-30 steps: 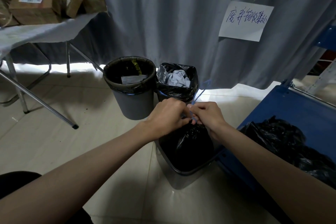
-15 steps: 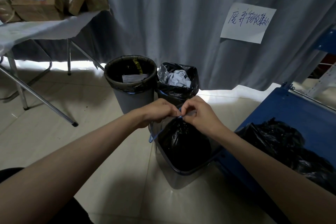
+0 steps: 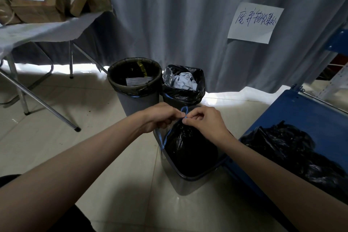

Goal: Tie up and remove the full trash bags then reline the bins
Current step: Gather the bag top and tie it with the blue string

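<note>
— Two hands on one string; why so close together?

— I'm working the knot. My left hand (image 3: pixel 163 117) and my right hand (image 3: pixel 204 121) each have a pinching grip on the blue drawstring (image 3: pixel 184 111), fingers curled tight, so a small loop stands up between them just above the gathered neck of the black trash bag (image 3: pixel 188 147). Keeping both grips near the neck holds the mouth closed while I tie, I judge.

— And the bag itself?

— It sits in the nearest bin (image 3: pixel 190 181), not lifted out. One tail of the string runs down the bag's left side toward the rim.

— The others?

— Behind it stand a round grey bin (image 3: pixel 138 100) with a dark liner folded over its rim, and a second bin lined in black plastic (image 3: pixel 185 91) holding crumpled pale waste. Both liners lie open, so I reckon they are untied.

— What's on your right?

— A blue cart (image 3: pixel 293 117) beside the bin, with black bags (image 3: pixel 293 149) heaped on it; likely where this one goes.

— The room?

— Pale glossy tiled floor (image 3: pixel 56 137), a grey curtain (image 3: pixel 178 15) behind the bins with a handwritten paper sign (image 3: pixel 254 22) stuck on it. To the left, a folding bench (image 3: pixel 37 32) under a white cover carries cardboard boxes (image 3: pixel 39 0).
</note>
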Demonstrator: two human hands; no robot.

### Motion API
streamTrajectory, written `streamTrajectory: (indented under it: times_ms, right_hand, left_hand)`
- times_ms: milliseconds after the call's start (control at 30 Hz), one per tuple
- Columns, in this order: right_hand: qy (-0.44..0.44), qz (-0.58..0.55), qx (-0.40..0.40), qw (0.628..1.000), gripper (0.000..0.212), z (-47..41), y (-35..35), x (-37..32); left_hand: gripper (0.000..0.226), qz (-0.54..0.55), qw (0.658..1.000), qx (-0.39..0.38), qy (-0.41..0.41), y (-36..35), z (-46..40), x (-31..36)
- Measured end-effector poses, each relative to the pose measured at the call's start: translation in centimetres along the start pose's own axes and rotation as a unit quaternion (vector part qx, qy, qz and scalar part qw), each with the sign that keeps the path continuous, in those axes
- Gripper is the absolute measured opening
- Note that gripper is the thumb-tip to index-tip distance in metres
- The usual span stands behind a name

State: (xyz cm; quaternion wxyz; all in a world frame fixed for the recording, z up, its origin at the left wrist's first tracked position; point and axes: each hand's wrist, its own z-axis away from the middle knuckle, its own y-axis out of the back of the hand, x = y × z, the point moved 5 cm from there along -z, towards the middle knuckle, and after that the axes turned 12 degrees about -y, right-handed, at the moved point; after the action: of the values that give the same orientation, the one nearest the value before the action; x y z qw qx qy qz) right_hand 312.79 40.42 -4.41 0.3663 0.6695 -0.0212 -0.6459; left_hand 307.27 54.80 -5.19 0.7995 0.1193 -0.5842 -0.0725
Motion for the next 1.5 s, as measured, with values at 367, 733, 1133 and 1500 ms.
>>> streamTrajectory:
  times_ms: [367,733,1133,1500]
  right_hand:
    - [-0.061,0.039,-0.081,0.994,0.017,-1.5,1.0,0.5]
    - [-0.041,0.123,-0.078,0.989,0.009,-1.1,1.7,-0.3]
    - [0.005,0.24,-0.112,0.964,0.014,-0.4,1.6,-1.5]
    - [0.02,0.341,-0.167,0.925,0.006,0.6,1.0,-1.3]
  left_hand:
    - [0.007,-0.115,0.989,0.023,-0.089,1.3,-0.5,1.1]
    - [0.014,-0.328,0.934,-0.008,-0.139,1.7,-0.9,1.0]
    - [0.031,-0.298,0.942,0.044,-0.15,2.1,-1.3,0.9]
    - [0.022,-0.453,0.874,0.125,-0.128,0.8,-1.6,0.5]
